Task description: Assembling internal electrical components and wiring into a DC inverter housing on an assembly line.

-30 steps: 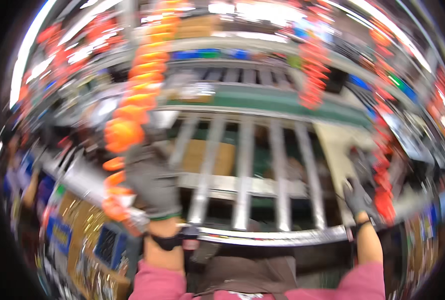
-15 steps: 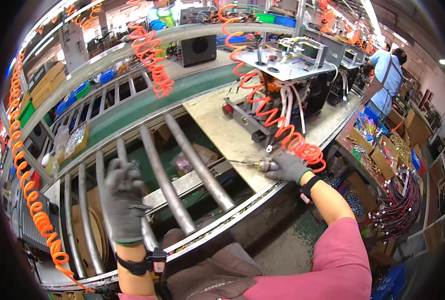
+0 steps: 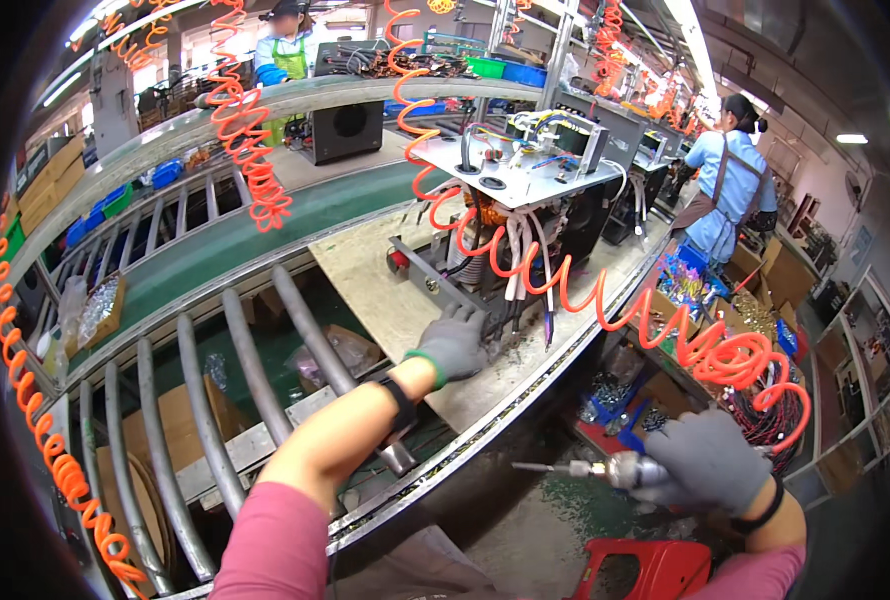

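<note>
In my right hand (image 3: 710,460) is an air screwdriver (image 3: 625,468), gripped over the floor to the right of the bench edge, its thin bit pointing left. My left hand (image 3: 452,345) reaches forward over the wooden board (image 3: 365,285), fingers stretched out at the near end of a grey metal panel (image 3: 435,275). Whether the fingertips touch the panel or the dark leads beside it is hard to tell. The panel lies against an open machine unit (image 3: 525,185) with a pale top plate, a copper-coloured coil and hanging white and black cables.
Bare steel rollers (image 3: 250,360) run left of the board. An orange coiled hose (image 3: 605,305) stretches across the unit's near side to the right. A red stool (image 3: 645,568) stands below my right hand. Boxes of small parts (image 3: 685,285) sit at right. Two co-workers stand farther off.
My left hand has moved from above the rollers to the panel on the board. My right hand has carried the screwdriver off the board, right and toward me, stretching the hose.
</note>
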Action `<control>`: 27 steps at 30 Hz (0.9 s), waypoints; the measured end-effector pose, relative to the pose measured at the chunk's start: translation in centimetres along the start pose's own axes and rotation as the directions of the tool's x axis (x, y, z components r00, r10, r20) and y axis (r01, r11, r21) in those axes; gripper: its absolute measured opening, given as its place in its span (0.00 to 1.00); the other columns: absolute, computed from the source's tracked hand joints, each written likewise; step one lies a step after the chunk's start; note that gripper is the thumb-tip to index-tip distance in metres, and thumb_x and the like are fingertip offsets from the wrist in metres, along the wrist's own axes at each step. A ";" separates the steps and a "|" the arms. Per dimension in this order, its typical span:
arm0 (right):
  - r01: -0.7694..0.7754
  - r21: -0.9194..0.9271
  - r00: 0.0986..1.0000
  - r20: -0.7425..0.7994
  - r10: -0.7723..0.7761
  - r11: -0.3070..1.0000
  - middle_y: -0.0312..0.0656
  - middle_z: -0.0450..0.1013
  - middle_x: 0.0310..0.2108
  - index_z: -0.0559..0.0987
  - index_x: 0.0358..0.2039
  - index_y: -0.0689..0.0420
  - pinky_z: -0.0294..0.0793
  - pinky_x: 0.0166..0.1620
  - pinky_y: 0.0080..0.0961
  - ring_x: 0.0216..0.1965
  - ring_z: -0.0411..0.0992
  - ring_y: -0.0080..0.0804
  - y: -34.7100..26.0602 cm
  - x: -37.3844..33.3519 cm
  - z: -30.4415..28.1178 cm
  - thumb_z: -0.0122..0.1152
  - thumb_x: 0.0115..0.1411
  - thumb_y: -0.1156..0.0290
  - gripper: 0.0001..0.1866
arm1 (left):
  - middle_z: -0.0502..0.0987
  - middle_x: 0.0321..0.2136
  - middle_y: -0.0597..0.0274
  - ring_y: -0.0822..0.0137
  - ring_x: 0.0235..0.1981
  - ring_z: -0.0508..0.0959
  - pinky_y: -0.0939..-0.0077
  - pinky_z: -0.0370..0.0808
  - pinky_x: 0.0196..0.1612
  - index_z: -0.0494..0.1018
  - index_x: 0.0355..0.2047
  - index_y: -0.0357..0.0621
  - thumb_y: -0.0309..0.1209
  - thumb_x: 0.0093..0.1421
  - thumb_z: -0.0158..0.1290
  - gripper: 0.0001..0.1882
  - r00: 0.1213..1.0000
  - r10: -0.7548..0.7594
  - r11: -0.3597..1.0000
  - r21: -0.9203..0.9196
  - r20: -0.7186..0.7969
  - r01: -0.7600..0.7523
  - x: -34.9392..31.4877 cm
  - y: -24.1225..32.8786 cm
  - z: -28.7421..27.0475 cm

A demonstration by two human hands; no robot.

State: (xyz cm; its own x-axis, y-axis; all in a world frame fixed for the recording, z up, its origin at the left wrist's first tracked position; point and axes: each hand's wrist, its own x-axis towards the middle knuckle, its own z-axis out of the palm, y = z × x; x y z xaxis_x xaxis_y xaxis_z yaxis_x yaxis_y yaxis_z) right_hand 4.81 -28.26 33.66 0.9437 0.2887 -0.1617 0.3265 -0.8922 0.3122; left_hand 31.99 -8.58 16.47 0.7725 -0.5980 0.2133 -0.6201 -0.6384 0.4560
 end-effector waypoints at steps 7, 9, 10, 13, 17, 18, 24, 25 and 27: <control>-0.122 -0.212 0.992 0.014 0.128 0.970 0.34 0.68 0.20 0.72 0.24 0.48 0.68 0.29 0.31 0.26 0.70 0.31 -2.5 -6.5 -2.4 0.64 0.41 0.49 0.19 | 0.64 0.56 0.54 0.49 0.63 0.55 0.57 0.60 0.60 0.66 0.53 0.49 0.36 0.45 0.55 0.32 0.996 -0.041 0.946 0.323 0.085 0.012 5.6 0.1 3.0; -0.179 -0.311 0.982 -0.116 0.149 0.933 0.33 0.67 0.20 0.71 0.24 0.48 0.66 0.29 0.30 0.25 0.69 0.30 -3.3 -7.0 -3.5 0.63 0.42 0.50 0.17 | 0.63 0.56 0.55 0.49 0.63 0.54 0.57 0.60 0.60 0.66 0.53 0.48 0.39 0.46 0.56 0.32 0.997 -0.031 0.961 0.277 0.065 0.012 5.7 -0.2 3.0; -0.180 -0.310 0.981 -0.120 0.150 0.934 0.33 0.67 0.20 0.71 0.24 0.48 0.66 0.29 0.30 0.25 0.69 0.30 -3.6 -7.2 -4.1 0.63 0.42 0.50 0.17 | 0.63 0.56 0.54 0.49 0.63 0.53 0.58 0.60 0.60 0.65 0.53 0.48 0.43 0.45 0.57 0.33 0.998 -0.033 0.958 0.287 0.056 0.015 5.7 -0.6 3.3; -0.185 -0.457 0.958 -0.280 0.057 0.870 0.31 0.65 0.19 0.73 0.25 0.48 0.64 0.30 0.28 0.24 0.67 0.28 -4.2 -7.3 -6.6 0.60 0.41 0.60 0.11 | 0.63 0.56 0.53 0.48 0.64 0.53 0.58 0.59 0.61 0.65 0.53 0.48 0.45 0.45 0.58 0.34 0.998 -0.046 0.952 0.303 0.031 0.034 5.2 -1.9 4.4; -0.221 -0.561 0.870 -0.483 -0.099 0.798 0.35 0.65 0.24 0.73 0.25 0.50 0.67 0.33 0.32 0.30 0.67 0.34 -3.5 -6.6 -11.2 0.60 0.39 0.68 0.10 | 0.62 0.58 0.55 0.50 0.65 0.51 0.57 0.59 0.61 0.65 0.54 0.48 0.44 0.49 0.56 0.32 0.994 -0.092 0.957 0.281 0.060 0.072 2.5 -0.9 2.2; -0.232 -0.545 0.837 -0.533 -0.120 0.806 0.36 0.66 0.25 0.73 0.25 0.51 0.68 0.34 0.34 0.31 0.67 0.36 -3.5 -6.2 -12.4 0.60 0.38 0.70 0.10 | 0.62 0.58 0.55 0.50 0.65 0.51 0.55 0.58 0.61 0.65 0.54 0.48 0.46 0.47 0.58 0.34 0.994 -0.086 0.962 0.266 0.067 0.065 1.9 -0.7 1.6; 0.211 0.346 0.741 -0.666 0.081 0.914 0.36 0.67 0.28 0.71 0.29 0.54 0.68 0.32 0.28 0.30 0.68 0.30 -1.5 2.5 -12.5 0.63 0.50 0.72 0.09 | 0.62 0.58 0.55 0.50 0.65 0.51 0.54 0.56 0.62 0.67 0.52 0.48 0.46 0.44 0.60 0.34 0.999 -0.024 0.975 0.219 -0.021 0.028 -1.4 -2.9 1.1; 0.282 0.604 0.811 -0.565 0.151 0.745 0.35 0.67 0.27 0.70 0.30 0.55 0.68 0.30 0.25 0.29 0.69 0.25 -1.9 5.0 -12.4 0.61 0.53 0.72 0.08 | 0.62 0.58 0.55 0.50 0.65 0.51 0.54 0.56 0.62 0.67 0.52 0.48 0.45 0.44 0.60 0.34 0.999 -0.026 0.974 0.224 -0.036 0.034 -2.1 -3.5 1.0; 0.513 0.809 0.831 -0.552 0.073 0.286 0.32 0.67 0.26 0.70 0.29 0.55 0.68 0.29 0.21 0.27 0.68 0.20 -5.7 10.8 -14.2 0.59 0.55 0.73 0.07 | 0.62 0.58 0.55 0.50 0.65 0.51 0.54 0.55 0.62 0.67 0.53 0.48 0.44 0.42 0.60 0.36 0.998 -0.063 0.979 0.192 -0.031 0.068 -4.3 -3.9 0.0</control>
State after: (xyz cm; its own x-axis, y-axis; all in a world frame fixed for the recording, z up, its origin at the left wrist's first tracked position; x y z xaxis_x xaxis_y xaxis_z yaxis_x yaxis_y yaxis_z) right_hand 13.89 -15.15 43.48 0.8373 0.3669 0.4054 0.5338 -0.3880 -0.7514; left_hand 31.07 -3.50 13.80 0.8142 -0.5410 0.2109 -0.5806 -0.7586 0.2955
